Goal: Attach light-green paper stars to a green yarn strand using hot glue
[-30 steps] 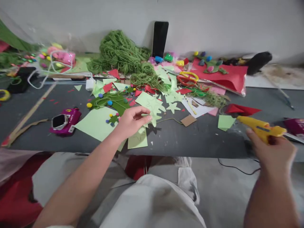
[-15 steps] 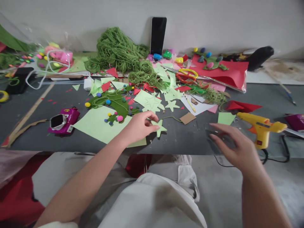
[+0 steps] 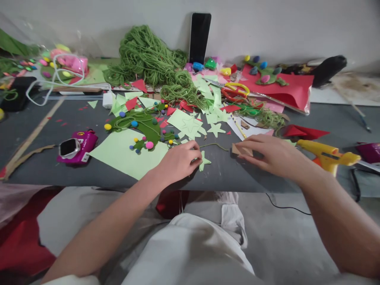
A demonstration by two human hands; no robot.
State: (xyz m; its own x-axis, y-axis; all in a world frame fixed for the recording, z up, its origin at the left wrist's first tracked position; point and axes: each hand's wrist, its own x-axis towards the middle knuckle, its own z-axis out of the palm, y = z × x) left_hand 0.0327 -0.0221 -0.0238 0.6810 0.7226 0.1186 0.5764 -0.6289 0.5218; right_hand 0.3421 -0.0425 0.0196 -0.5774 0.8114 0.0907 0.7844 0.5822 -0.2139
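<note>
My left hand [image 3: 182, 160] has its fingers pinched together at the left side of a light green paper star [image 3: 204, 161], which lies at the front of the table. The fingertips hide part of the star. My right hand [image 3: 276, 156] is at a small brown cardboard piece [image 3: 237, 149], with thumb and fingers on its right part. A thin green yarn strand [image 3: 215, 145] runs along the table between the two hands. Behind my left hand lie a light green paper sheet [image 3: 127, 154] and a dark green felt shape [image 3: 148, 132] with coloured pompoms.
A yellow glue gun [image 3: 320, 150] lies right of my right hand. Behind are paper scraps, scissors [image 3: 237, 90], a green yarn heap [image 3: 148, 59] and an upright phone [image 3: 200, 37]. At left sits a purple object [image 3: 84, 146] with a smartwatch [image 3: 69, 148].
My right hand has moved left from near the glue gun onto the cardboard piece, which has shifted slightly right, away from the yarn's end. My left hand stays at the star.
</note>
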